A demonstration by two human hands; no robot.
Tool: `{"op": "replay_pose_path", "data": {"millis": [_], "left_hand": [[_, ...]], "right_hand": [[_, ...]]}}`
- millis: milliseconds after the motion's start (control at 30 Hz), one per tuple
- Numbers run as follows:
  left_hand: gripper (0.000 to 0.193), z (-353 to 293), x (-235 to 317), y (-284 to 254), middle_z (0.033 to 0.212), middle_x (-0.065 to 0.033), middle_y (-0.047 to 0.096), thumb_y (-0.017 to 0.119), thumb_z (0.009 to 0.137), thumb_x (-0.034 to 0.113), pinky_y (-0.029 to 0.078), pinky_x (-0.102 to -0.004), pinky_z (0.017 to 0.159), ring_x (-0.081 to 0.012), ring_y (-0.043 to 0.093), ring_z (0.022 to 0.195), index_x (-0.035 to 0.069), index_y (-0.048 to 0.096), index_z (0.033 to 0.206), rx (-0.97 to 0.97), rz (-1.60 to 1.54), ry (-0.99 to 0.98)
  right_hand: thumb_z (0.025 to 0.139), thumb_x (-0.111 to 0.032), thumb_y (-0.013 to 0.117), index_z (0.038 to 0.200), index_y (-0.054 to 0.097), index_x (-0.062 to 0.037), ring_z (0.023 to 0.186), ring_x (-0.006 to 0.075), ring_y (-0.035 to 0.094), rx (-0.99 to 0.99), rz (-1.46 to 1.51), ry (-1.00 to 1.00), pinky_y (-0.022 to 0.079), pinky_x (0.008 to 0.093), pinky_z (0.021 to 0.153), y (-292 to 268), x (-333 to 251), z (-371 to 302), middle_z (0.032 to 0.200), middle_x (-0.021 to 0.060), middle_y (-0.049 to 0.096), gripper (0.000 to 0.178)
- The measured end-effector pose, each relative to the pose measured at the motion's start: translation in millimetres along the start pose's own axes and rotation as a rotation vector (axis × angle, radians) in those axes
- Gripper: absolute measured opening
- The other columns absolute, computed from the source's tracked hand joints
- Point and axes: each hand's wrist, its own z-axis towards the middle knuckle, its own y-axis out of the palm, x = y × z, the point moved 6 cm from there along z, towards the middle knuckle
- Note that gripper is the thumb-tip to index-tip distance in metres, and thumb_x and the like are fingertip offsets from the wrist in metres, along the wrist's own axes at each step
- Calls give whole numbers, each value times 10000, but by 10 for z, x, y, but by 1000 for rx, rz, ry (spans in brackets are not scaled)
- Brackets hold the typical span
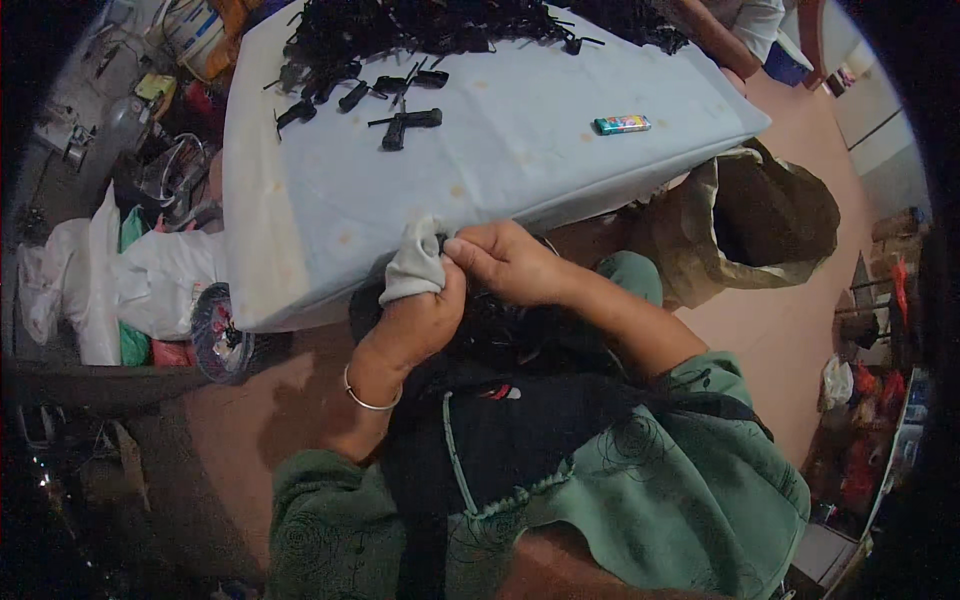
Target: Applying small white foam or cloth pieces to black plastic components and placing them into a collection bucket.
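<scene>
Small black part (441,243) pinched between both grips, apparently.

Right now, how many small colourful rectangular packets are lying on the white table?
1: the small colourful rectangular packet lies alone on the white cloth-covered table, right of the black plastic parts. Others may hide under the pile.

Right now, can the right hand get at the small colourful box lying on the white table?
Probably yes, with a forward stretch. The right hand is busy pinching a small black piece at the table's near edge, but the cloth between it and the colourful box lies bare.
</scene>
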Motion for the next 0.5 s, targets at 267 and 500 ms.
{"op": "replay_pose_path", "data": {"millis": [267, 500], "left_hand": [[343, -50, -106, -76, 892, -221, 525, 497, 778, 81, 436, -370, 702, -338, 525, 790, -65, 426, 1081, -2, -168, -150], [356, 17, 82, 52, 1002, -151, 549, 544, 802, 130, 427, -305, 805, -239, 528, 918, -11, 462, 1119, -346, -30, 114]], "right_hand": [[888, -252, 472, 700, 529, -1, 596, 38, 347, -193, -173, 127, 355, 229, 533, -138, -84, 150, 600, -57, 408, 319], [775, -239, 552, 939, 535, -19, 722, 346, 571, 441, -950, -126, 441, 419, 618, -769, -144, 907, 733, 193, 580, 275]]}}
